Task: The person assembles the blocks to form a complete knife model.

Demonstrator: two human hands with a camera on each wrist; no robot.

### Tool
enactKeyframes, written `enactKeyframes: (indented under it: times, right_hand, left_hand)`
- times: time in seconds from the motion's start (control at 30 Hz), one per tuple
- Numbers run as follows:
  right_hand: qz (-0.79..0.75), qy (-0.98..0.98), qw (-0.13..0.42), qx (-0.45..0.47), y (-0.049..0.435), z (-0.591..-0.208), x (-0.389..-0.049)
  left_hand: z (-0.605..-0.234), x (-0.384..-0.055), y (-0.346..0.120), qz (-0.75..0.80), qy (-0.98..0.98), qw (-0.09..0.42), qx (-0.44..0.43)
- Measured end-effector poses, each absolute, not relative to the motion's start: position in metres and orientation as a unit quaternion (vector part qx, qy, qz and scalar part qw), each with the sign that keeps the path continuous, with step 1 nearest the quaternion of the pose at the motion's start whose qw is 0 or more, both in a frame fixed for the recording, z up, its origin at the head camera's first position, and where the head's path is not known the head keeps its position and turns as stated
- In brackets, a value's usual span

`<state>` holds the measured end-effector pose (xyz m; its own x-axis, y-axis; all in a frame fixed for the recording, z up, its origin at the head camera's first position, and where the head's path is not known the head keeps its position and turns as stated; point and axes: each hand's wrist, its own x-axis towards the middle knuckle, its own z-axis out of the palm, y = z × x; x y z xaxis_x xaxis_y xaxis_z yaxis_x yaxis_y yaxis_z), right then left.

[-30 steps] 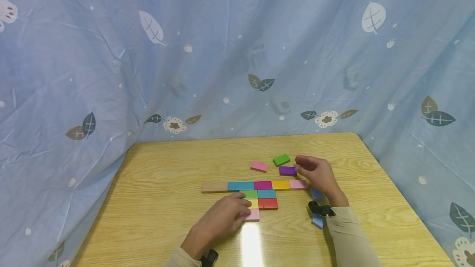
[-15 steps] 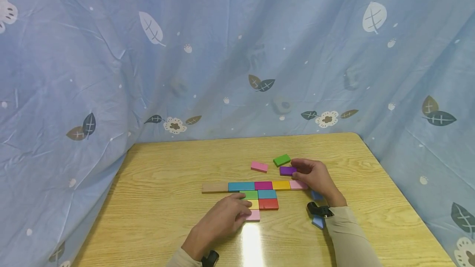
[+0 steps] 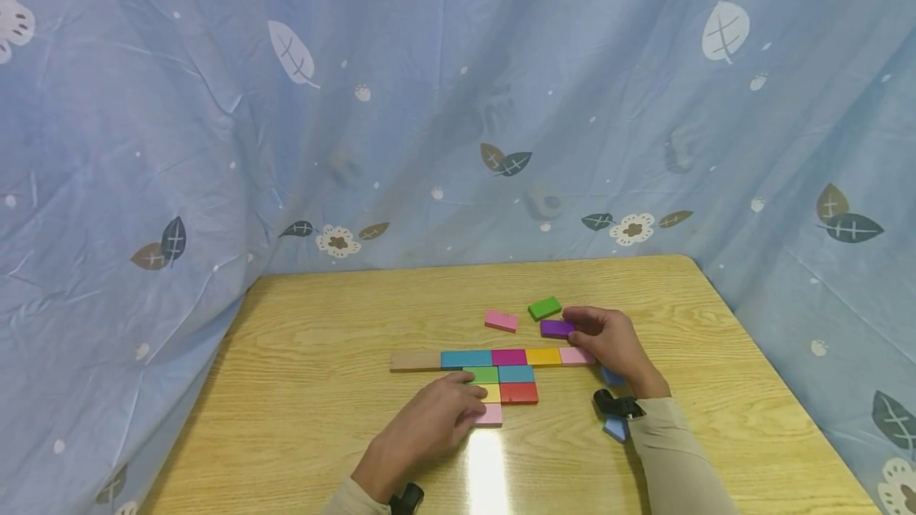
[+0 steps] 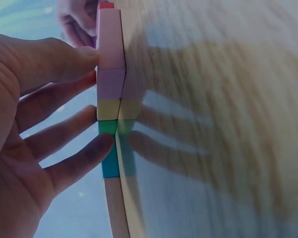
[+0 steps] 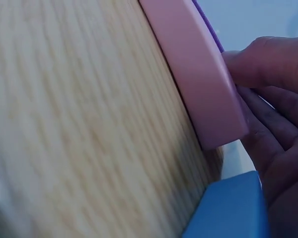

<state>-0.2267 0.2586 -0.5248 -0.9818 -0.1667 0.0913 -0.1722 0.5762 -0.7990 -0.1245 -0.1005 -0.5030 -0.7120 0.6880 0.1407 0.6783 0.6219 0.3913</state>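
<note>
My left hand (image 3: 425, 416) rests its spread, fairly straight fingers along the left side of the light green block (image 3: 483, 375), the yellow block (image 3: 492, 393) and the light pink block (image 3: 490, 415). In the left wrist view, the thumb (image 4: 72, 59) touches the pink block's edge. At the right end of the purple block (image 3: 556, 329), my right hand (image 3: 614, 346) pinches it between thumb and fingers. The block lies flat on the table. In the right wrist view, the purple block is mostly hidden behind a pink block (image 5: 196, 74).
A row of a wooden block (image 3: 415, 362), blue, magenta, yellow and pink blocks runs across the table (image 3: 308, 412). Below it sit a blue block (image 3: 515, 374) and a red block (image 3: 518, 393). Loose pink (image 3: 501, 321) and green (image 3: 545, 308) blocks lie behind. Blue pieces (image 3: 615, 428) lie by the right wrist.
My right hand has come slightly left and closed its thumb and fingers onto the purple block's end. The left hand stays in place on the blocks.
</note>
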Motion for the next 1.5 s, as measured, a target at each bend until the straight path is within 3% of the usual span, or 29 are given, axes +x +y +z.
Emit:
enactKeyframes:
  times: [0.3, 0.77, 1.0, 1.5]
  right_hand:
    - [0.454, -0.886, 0.045, 0.085, 0.268, -0.511, -0.208]
    - [0.477, -0.869, 0.094, 0.089, 0.29, -0.51, -0.144]
    - [0.483, -0.867, 0.087, 0.09, 0.285, -0.504, -0.12]
    - [0.53, -0.834, 0.06, 0.14, 0.253, -0.505, -0.102]
  left_hand:
    - [-0.504, -0.125, -0.099, 0.215, 0.897, 0.004, 0.386]
    - [-0.504, -0.126, -0.098, 0.213, 0.894, -0.002, 0.394]
    - [-0.502, -0.125, -0.097, 0.212, 0.893, 0.0, 0.397]
    - [-0.503, -0.126, -0.098, 0.213, 0.894, 0.002, 0.395]
